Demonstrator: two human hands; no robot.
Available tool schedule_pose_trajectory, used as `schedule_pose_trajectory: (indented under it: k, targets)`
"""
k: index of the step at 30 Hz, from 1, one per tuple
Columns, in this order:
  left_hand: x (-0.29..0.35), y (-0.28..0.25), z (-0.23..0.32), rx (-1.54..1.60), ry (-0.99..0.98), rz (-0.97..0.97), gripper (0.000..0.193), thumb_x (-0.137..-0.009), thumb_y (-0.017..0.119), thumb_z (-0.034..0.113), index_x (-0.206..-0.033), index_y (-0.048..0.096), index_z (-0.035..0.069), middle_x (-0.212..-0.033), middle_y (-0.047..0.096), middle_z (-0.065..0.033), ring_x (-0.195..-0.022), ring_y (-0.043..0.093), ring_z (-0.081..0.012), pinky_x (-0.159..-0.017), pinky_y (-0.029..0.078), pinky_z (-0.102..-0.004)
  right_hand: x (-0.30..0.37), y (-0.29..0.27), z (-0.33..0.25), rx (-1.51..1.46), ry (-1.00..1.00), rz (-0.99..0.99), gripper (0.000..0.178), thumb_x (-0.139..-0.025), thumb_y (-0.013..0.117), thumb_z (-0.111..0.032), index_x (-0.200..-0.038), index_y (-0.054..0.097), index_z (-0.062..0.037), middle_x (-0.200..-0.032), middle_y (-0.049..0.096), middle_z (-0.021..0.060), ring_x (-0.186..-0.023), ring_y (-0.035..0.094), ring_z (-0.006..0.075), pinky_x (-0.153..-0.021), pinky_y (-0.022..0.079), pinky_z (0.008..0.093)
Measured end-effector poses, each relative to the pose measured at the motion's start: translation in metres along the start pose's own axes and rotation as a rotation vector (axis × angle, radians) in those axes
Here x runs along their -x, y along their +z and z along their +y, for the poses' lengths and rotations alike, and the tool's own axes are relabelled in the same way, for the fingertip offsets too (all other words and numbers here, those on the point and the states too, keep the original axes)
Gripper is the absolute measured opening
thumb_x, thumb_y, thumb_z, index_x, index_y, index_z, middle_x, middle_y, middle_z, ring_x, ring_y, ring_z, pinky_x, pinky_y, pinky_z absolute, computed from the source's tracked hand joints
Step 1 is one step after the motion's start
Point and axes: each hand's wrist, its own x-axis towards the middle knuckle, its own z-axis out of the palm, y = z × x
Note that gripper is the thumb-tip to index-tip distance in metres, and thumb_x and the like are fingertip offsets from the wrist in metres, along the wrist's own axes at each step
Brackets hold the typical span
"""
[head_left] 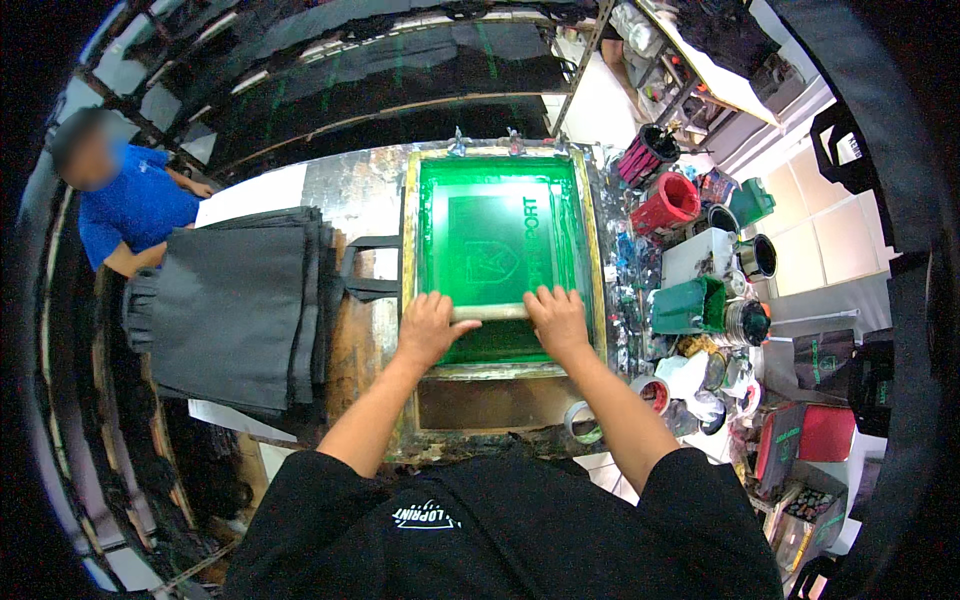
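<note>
A squeegee with a pale handle lies crosswise on a green-inked printing screen. My left hand grips its left end, thumb along the near side. My right hand holds the right end in the same way. Green ink coats the mesh, and a shield design with lettering shows through it, beyond the squeegee. The blade's lower edge is hidden. Around the mesh runs an ink-stained frame, held at its far side by clamps. Black strap handles stick out from beneath the frame's left side.
Left of the screen lies a stack of black fabric bags; a person in blue stands beyond it. Along the right stand a red bucket, a green container and several ink tins. A tape roll lies near my right forearm.
</note>
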Motion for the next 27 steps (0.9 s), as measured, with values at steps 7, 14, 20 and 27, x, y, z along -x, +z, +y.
schedule_pose_trajectory:
  k: [7, 14, 20, 27]
  targets:
    - [0.057, -0.013, 0.030, 0.005, 0.001, -0.052, 0.062, -0.085, 0.077, 0.063, -0.089, 0.064, 0.003, -0.090, 0.059, -0.0127, -0.087, 0.059, -0.0324, -0.080, 0.050, -0.0440, 0.062, -0.008, -0.023, -0.024, 0.011, -0.041, 0.054, -0.071, 0.084, -0.017, -0.122, 0.066, -0.0166, -0.107, 0.062, 0.0049, -0.103, 0.061, 0.0275, -0.084, 0.046, 0.0441]
    - [0.081, -0.046, 0.019, 0.214, -0.182, 0.053, 0.097, -0.080, 0.081, 0.068, -0.142, 0.056, -0.002, -0.138, 0.055, -0.0220, -0.131, 0.051, -0.0390, -0.111, 0.039, -0.0507, 0.049, -0.038, -0.019, -0.105, 0.044, -0.133, 0.054, -0.079, 0.086, -0.022, -0.129, 0.065, -0.0188, -0.116, 0.059, 0.0073, -0.114, 0.057, 0.0278, -0.098, 0.040, 0.0501]
    - [0.144, -0.011, -0.014, 0.055, -0.497, -0.250, 0.095, -0.070, 0.095, 0.054, -0.142, 0.061, 0.002, -0.127, 0.054, -0.0173, -0.123, 0.049, -0.0392, -0.107, 0.037, -0.0525, 0.079, -0.017, -0.045, -0.140, 0.096, 0.024, 0.055, -0.081, 0.082, -0.016, -0.132, 0.063, -0.0178, -0.121, 0.060, 0.0079, -0.122, 0.055, 0.0285, -0.111, 0.030, 0.0596]
    - [0.151, -0.013, -0.013, 0.009, -0.428, -0.048, 0.091, -0.068, 0.098, 0.045, -0.142, 0.063, 0.005, -0.116, 0.060, -0.0151, -0.111, 0.056, -0.0361, -0.103, 0.040, -0.0501, 0.066, -0.028, -0.033, -0.272, 0.086, -0.022, 0.054, -0.081, 0.079, -0.014, -0.133, 0.063, -0.0166, -0.118, 0.061, 0.0090, -0.121, 0.056, 0.0302, -0.110, 0.030, 0.0581]
